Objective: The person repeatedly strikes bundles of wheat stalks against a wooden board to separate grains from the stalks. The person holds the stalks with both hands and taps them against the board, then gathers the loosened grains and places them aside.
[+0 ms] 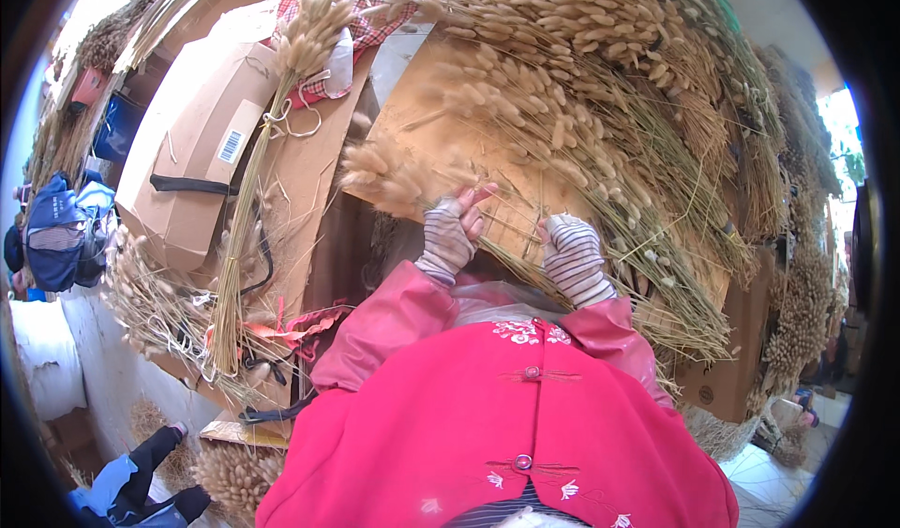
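Note:
My left hand (460, 229), in a striped fingerless glove, holds a small bunch of dried bunny-tail grass (383, 176) by its stems, with the fluffy heads pointing left. Its index finger is stretched out. To the right, my right hand (566, 254), in a matching glove, is curled near the stems and a few thin stalks; whether it grips them cannot be told. Loose bunny-tail grass (555, 134) lies in a broad heap on the cardboard work surface (422, 134) beyond my hands. A tied bundle of bunny-tail grass (260, 148) rests on cardboard at the left.
A cardboard box (204, 141) with a barcode label stands at the left, near a red checked cloth (383, 18). Red strips (302, 331) and white strings lie lower left. More dried grass (801, 317) is stacked at the far right. A blue backpack (60, 229) is at far left.

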Available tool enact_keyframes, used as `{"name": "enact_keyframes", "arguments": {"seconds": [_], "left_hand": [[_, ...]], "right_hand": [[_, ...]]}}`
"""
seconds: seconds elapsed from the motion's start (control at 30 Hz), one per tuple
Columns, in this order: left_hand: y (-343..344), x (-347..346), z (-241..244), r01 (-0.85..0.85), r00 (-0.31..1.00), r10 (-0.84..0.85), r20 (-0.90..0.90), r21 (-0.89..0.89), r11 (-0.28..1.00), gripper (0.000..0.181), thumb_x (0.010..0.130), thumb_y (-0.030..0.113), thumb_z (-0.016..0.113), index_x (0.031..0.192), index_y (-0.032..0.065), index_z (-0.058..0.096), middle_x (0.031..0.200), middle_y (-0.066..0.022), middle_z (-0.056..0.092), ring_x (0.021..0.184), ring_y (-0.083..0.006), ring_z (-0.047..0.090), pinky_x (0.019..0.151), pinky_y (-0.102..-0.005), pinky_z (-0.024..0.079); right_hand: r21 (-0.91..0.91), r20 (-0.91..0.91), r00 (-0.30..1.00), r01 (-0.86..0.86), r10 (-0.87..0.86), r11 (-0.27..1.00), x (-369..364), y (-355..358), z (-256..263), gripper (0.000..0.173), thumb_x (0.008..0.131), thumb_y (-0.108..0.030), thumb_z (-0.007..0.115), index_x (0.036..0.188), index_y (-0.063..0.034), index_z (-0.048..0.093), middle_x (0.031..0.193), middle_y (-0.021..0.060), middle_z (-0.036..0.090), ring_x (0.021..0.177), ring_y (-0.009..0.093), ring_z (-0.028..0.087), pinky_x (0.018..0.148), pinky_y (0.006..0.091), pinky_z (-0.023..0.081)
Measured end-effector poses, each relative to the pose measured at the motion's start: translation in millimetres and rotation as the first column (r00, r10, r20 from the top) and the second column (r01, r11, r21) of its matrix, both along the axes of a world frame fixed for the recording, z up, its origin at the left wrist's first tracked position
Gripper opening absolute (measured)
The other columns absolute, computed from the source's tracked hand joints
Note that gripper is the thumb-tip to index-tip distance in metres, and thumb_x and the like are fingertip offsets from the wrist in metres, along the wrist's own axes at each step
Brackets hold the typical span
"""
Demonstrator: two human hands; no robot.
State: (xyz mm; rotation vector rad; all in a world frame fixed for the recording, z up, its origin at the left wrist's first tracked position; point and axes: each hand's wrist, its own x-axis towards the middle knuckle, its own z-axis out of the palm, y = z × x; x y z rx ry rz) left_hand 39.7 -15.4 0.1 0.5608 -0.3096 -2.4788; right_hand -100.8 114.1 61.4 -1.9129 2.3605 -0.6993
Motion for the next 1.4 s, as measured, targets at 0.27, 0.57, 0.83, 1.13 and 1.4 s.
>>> {"name": "enact_keyframes", "arguments": {"seconds": [0.27,0.57,0.83,1.13,1.4], "left_hand": [[-4,0,5,-0.05,0.993,0.051,0.103,-0.019,0.999,0.012,0.091,0.02,0.047,0.088,0.0091,0.051,0.1,-0.0096,0.062,0.043,-0.0014,0.025,0.036,-0.0165,0.023],[-5,3,14,-0.086,0.99,0.097,0.104,-0.105,0.991,0.024,0.092,0.024,0.043,0.099,0.0051,0.057,0.085,-0.0022,0.062,0.042,-0.0023,0.023,0.037,-0.0182,0.021],[-10,8,4,-0.049,0.99,0.038,-0.138,-0.079,0.996,0.022,0.091,0.014,0.041,0.095,-0.0033,0.054,0.095,-0.0079,0.06,0.042,-0.0046,0.025,0.038,-0.0207,0.023],[-11,10,12,-0.011,1.0,0.007,-0.026,-0.142,0.99,0.028,0.093,0.017,0.036,0.1,-0.0042,0.052,0.083,-0.0065,0.054,0.041,-0.0052,0.024,0.038,-0.0208,0.023],[-9,11,10,0.023,0.987,-0.019,-0.159,0.026,0.999,0.014,0.09,0.017,0.044,0.096,0.0092,0.054,0.074,0.0025,0.049,0.053,-0.0066,0.04,0.047,-0.019,0.033]], "right_hand": [[0.605,-0.119,0.99,0.136,-0.079,0.784,-20,12,18,0.012,0.067,-0.017,0.059,0.071,-0.0064,0.063,0.067,0.0167,0.061,0.068,0.034,0.061,0.063,0.0425,0.048],[0.824,-0.388,0.908,0.419,-0.159,0.382,-40,13,29,0.016,0.074,-0.012,0.058,0.085,-0.0068,0.069,0.082,0.0149,0.066,0.081,0.028,0.066,0.067,0.0386,0.052],[0.825,-0.444,0.867,0.494,-0.228,0.274,-25,-5,52,0.02,0.075,-0.011,0.058,0.092,-0.0071,0.068,0.092,0.0149,0.065,0.091,0.028,0.063,0.07,0.0425,0.052],[0.27,-0.315,0.949,0.085,0.004,0.959,2,-45,74,0.023,0.071,-0.018,0.063,0.09,-0.0057,0.061,0.083,0.0174,0.059,0.078,0.035,0.058,0.068,0.0431,0.047],[0.123,0.265,0.952,-0.188,0.15,0.974,20,-107,54,0.015,0.074,-0.018,0.062,0.077,-0.0036,0.06,0.073,0.0164,0.057,0.069,0.036,0.056,0.063,0.0415,0.045]]}}
